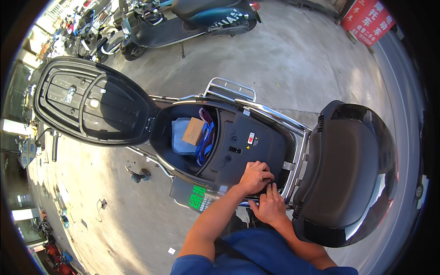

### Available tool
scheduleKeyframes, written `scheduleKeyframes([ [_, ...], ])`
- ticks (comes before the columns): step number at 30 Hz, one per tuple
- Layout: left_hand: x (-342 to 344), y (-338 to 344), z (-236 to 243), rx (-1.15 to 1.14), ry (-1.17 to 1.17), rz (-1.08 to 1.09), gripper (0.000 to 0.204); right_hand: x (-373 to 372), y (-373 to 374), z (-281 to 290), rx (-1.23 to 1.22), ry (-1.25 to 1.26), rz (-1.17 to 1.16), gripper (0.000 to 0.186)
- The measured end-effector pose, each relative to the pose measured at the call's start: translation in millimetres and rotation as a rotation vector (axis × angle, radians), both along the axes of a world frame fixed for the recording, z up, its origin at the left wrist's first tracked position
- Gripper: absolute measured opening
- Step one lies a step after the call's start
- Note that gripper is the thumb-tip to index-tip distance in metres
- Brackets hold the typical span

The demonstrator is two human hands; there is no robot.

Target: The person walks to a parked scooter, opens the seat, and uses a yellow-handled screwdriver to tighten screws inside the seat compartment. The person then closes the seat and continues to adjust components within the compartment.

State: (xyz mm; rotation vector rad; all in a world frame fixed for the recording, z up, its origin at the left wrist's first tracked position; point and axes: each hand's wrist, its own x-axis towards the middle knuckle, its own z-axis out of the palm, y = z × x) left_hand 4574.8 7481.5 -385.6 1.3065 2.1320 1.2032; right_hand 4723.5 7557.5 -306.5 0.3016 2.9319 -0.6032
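My left hand (254, 178) is curled, fingertips down at the near rear corner of the black plastic panel (256, 137) under the raised seat (119, 107); whatever it grips is hidden. Just right of it, my right hand (270, 205) rests palm down on the same edge, fingers stretched out, thumb apart. The panel carries a red-and-white switch (251, 138). Left of it, the open storage bin (160, 137) holds a cardboard box (192, 130), a clear plastic packet (181, 145) and blue-and-purple cloth or bags (206, 137).
A black top case (343, 160) and chrome rack rail (303, 146) flank the panel on the right. Beyond are a parked teal scooter (188, 27), other vehicles at upper left and a red sign (366, 23). A tool (140, 176) lies on the concrete floor (91, 183).
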Motion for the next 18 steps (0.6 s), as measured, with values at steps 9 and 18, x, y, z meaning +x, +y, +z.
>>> scheduleKeyframes([
  [9,5,4,-6,-0.04,-0.061,0.033,0.01,2,2,-8,0.035,-0.004,0.028,0.06],
  [18,9,5,-14,0.0,-0.082,0.005,0.016,0,-1,-6,0.054,0.031,0.064,0.054],
])
